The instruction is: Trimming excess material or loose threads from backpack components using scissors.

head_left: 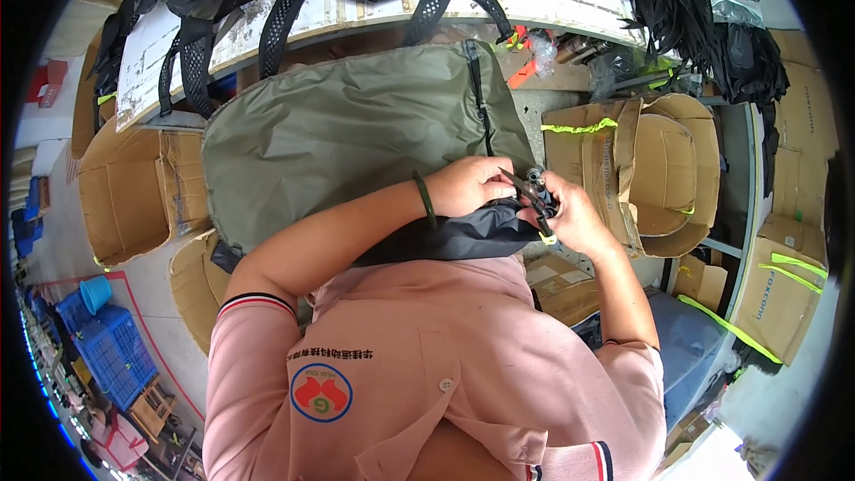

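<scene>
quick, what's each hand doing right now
Left hand: closed, pinching the black strap over the olive-green backpack.
Right hand: closed on the small black buckle.

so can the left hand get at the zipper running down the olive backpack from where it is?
Probably yes: the left hand rests on the olive backpack, beside the zipper, with nothing between them; it only needs to let go of the black strap.

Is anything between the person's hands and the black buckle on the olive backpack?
Nothing visible. The left hand and right hand both already touch the black buckle at the lower edge of the olive backpack.
</scene>
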Tool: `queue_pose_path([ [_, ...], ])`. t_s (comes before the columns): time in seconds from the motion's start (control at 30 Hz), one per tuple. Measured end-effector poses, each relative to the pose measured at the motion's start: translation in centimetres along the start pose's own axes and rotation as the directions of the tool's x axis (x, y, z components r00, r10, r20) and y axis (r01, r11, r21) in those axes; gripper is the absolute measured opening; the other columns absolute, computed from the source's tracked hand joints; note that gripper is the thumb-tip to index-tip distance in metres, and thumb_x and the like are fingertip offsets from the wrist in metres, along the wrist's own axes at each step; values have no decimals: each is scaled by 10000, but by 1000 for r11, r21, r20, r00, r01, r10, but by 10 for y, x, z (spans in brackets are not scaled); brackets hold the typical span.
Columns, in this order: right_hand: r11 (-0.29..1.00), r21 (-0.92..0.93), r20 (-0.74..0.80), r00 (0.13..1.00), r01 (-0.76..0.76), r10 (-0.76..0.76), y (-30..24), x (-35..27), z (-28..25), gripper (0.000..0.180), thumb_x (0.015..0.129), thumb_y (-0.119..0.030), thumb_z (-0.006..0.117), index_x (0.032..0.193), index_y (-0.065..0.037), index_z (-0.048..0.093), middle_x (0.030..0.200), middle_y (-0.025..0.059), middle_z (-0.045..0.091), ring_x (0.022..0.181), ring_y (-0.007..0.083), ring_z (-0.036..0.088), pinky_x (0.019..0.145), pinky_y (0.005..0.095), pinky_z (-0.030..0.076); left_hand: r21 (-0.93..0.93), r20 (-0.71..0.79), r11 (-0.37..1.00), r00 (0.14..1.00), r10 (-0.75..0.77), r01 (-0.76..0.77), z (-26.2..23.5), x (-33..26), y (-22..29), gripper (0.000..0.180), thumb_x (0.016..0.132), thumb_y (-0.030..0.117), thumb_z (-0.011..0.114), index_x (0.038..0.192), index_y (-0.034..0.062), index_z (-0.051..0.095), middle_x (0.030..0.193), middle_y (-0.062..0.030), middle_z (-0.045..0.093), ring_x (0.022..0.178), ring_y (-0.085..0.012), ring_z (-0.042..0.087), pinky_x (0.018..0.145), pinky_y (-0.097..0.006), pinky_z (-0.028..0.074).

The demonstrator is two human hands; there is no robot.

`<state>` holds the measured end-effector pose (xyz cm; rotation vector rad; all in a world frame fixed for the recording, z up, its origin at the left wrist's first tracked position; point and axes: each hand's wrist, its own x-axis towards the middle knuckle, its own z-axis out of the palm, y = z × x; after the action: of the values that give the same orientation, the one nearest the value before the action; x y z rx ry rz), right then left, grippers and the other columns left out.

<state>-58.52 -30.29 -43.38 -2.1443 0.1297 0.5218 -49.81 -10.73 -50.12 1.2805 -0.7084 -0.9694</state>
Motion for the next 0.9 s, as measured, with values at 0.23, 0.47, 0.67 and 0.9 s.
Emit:
queue_pose_path([
  [0.23,974,-215,-36,996,73,-83,-19,-6,-36,402,670,-230,852,859,-43,550,741,22,547,714,136,531,664,302,444,-258,40,960,994,-104,111,-12,-3,10,99,943,117,572,899,29,561,748,32,528,669,-46,484,623,-223,413],
  [0.47,737,-661,100,990,144,-103,-43,-24,-93,443,590,-338,843,741,-49,544,671,99,559,687,327,574,683,393,435,-367,53,910,981,-184,191,-16,-7,20,97,932,127,593,895,40,568,760,27,551,661,-44,508,611,-215,427],
  [0.67,674,-712,169,979,199,-110,-52,-18,-98,426,595,-346,830,764,-40,586,705,132,609,739,353,604,669,439,465,-367,72,910,981,-180,194,-12,-5,20,92,930,126,599,904,44,570,778,25,562,680,-42,516,619,-214,438],
  [0.9,676,-697,275,960,240,-57,-51,-4,-95,416,607,-360,816,758,-46,589,678,132,610,718,361,609,660,438,470,-382,87,902,979,-183,202,-12,-6,19,87,928,123,604,916,43,571,812,19,575,710,-40,519,637,-210,446],
])
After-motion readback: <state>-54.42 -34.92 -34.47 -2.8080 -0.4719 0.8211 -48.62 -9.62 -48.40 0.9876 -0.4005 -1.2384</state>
